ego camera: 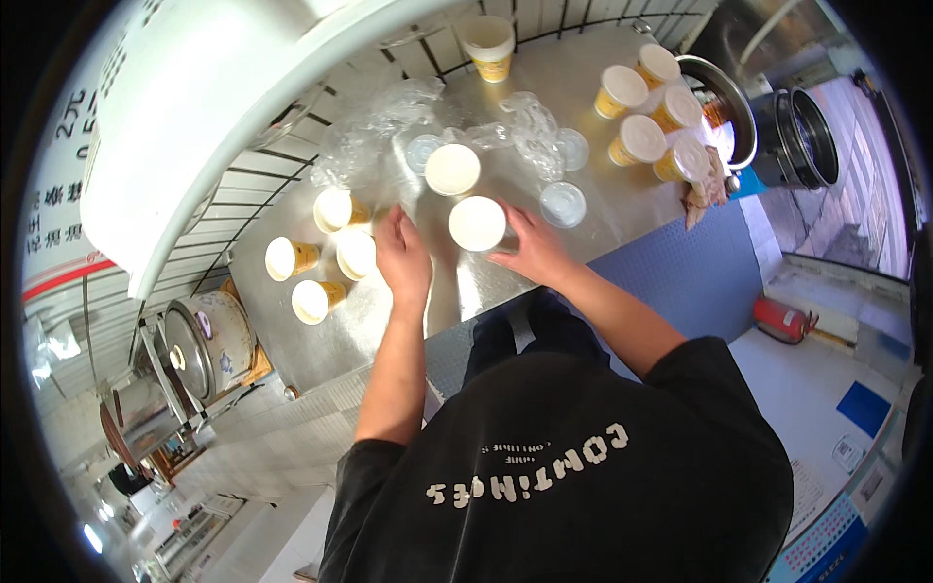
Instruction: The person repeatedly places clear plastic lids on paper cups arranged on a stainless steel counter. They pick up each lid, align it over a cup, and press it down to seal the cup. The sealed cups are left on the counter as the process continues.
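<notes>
My right hand curves its thumb and fingers around the side of a paper cup with a white top, over the steel table. Directly behind that one stands another white-topped cup. My left hand is at the left, its fingers close together and bent. It partly covers a yellow-and-white paper cup; whether it touches the cup is hidden. Several more such cups, including one at the edge of the group, stand to its left. Clear plastic lids lie beyond my right hand.
Crumpled clear plastic sleeves lie across the steel table. Stacked paper cups stand by the wire rack. At right are several lidded cups, a brown cloth, a metal pot and a black bucket.
</notes>
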The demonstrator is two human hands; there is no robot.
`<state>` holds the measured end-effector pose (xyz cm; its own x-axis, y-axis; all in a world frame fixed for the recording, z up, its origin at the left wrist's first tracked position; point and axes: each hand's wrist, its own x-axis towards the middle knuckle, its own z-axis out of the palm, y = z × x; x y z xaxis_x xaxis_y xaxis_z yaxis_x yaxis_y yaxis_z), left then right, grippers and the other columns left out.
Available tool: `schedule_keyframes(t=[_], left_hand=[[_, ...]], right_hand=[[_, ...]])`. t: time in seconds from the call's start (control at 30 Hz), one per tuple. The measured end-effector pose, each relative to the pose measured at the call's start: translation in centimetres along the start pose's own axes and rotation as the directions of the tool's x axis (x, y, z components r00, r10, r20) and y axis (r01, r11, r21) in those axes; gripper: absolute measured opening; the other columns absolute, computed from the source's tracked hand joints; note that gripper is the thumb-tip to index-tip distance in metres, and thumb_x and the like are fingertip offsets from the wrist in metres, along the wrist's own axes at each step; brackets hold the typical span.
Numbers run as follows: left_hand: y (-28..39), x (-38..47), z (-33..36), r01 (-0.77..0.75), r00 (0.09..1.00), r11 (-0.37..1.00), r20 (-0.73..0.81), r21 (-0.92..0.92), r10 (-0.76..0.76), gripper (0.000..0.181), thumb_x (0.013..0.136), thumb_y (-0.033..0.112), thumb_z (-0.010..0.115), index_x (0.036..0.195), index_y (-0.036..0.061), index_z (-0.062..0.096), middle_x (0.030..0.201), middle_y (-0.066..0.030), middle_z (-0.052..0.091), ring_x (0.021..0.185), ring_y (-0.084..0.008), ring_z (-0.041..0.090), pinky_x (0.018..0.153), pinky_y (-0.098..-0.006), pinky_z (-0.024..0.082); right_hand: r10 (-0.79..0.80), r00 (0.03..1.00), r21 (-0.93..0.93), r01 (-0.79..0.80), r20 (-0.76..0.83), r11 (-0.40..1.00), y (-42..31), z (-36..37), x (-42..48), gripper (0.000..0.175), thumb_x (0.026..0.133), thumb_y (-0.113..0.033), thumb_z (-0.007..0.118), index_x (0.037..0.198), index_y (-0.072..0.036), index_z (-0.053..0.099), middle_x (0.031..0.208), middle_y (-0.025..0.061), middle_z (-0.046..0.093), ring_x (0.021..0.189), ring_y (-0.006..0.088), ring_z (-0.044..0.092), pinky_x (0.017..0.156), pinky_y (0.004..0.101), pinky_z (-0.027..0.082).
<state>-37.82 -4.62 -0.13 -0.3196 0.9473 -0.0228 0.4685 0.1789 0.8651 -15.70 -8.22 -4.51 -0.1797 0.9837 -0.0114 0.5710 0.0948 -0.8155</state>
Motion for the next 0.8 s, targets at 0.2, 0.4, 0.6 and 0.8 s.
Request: schedule_keyframes(t=[0.2, 0.4, 0.6, 0.8], left_hand=[[2.1, 11.0, 1.2, -0.538, 0.825, 0.455, 0.554, 0.710, 0.112, 0.069, 0.088, 0.021, 0.067, 0.151, 0.0185, 0.041, 0.158, -0.0121, 0.038, 0.137, -0.0353, 0.046, 0.111, -0.0443, 0.044], [2.8, 14.0, 3.3, -0.703, 0.630, 0.407, 0.776, 0.583, -0.022, 0.067, 0.089, 0.021, 0.062, 0.152, 0.0237, 0.038, 0.162, -0.0100, 0.028, 0.143, -0.0316, 0.039, 0.111, -0.0466, 0.044], [2.6, 10.6, 3.5, -0.559, 0.759, 0.311, 0.625, 0.769, -0.182, 0.045, 0.095, 0.018, 0.052, 0.138, 0.0058, 0.052, 0.132, -0.0205, 0.057, 0.115, -0.0336, 0.064, 0.097, -0.0429, 0.053], [-0.2, 4.5, 3.1, -0.620, 0.729, 0.229, 0.659, 0.750, -0.186, 0.042, 0.095, 0.015, 0.049, 0.132, -0.0055, 0.054, 0.134, -0.0227, 0.055, 0.116, -0.0329, 0.062, 0.090, -0.0392, 0.055]], right_hand=[[-0.010, 0.997, -0.054, 0.006, -0.071, 0.999, 0.2, -2.2, -3.8, 0.065, 0.082, -0.026, 0.078, 0.141, -0.010, 0.052, 0.127, 0.0152, 0.060, 0.114, 0.0360, 0.059, 0.095, 0.0442, 0.049], [-0.033, 0.950, -0.233, -0.042, -0.310, 0.972, 1.9, -4.7, -4.7, 0.052, 0.081, -0.022, 0.077, 0.129, -0.009, 0.062, 0.126, 0.0105, 0.061, 0.114, 0.0324, 0.060, 0.095, 0.0430, 0.050], [-0.136, 0.956, -0.497, -0.012, -0.261, 0.868, 4.2, -5.5, -3.0, 0.042, 0.077, -0.021, 0.078, 0.116, -0.010, 0.067, 0.130, 0.0072, 0.060, 0.124, 0.0286, 0.056, 0.099, 0.0418, 0.048], [-0.215, 0.951, -0.543, 0.063, -0.222, 0.837, 5.4, -5.2, -3.3, 0.030, 0.077, -0.018, 0.077, 0.105, -0.012, 0.071, 0.126, 0.0030, 0.062, 0.125, 0.0262, 0.055, 0.099, 0.0410, 0.048]])
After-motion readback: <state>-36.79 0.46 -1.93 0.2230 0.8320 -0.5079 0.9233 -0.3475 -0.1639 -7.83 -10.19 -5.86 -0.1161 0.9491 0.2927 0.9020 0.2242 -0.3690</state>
